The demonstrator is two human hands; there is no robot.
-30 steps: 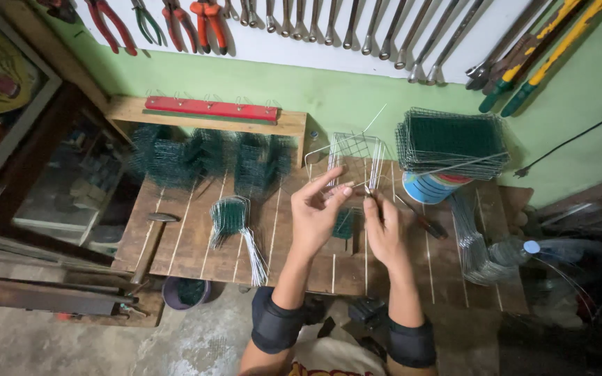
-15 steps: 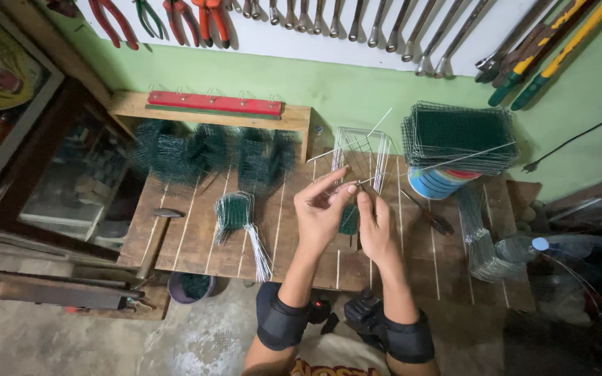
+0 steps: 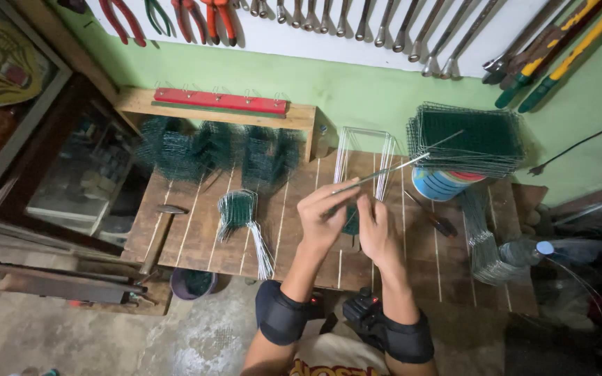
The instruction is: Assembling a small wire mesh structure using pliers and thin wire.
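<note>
Steel wire, thin and bright, is what you have pinched in your left hand: thumb and forefinger are closed on its near end, just above the wooden bench. From that pinch the wire runs up and to your right, rising toward the stack of green mesh panels that sits on a striped tub; its far tip shows against the front of that stack, though you cannot tell whether it touches. So its long axis lies on a diagonal away from you, with all the free length on the right of the grip. Your right hand is just beside the left, fingers curled around a small dark green mesh piece held between the two hands; most of that piece is hidden, and how tightly it is gripped cannot be told. The left hand is the nearer one to the wire's end, while the right sits below the wire, not touching it as far as the view shows. Behind the hands, U-shaped wire frames lie on the bench. A mesh bundle with loose wire tails lies well to the left, and a hammer further left still.
</note>
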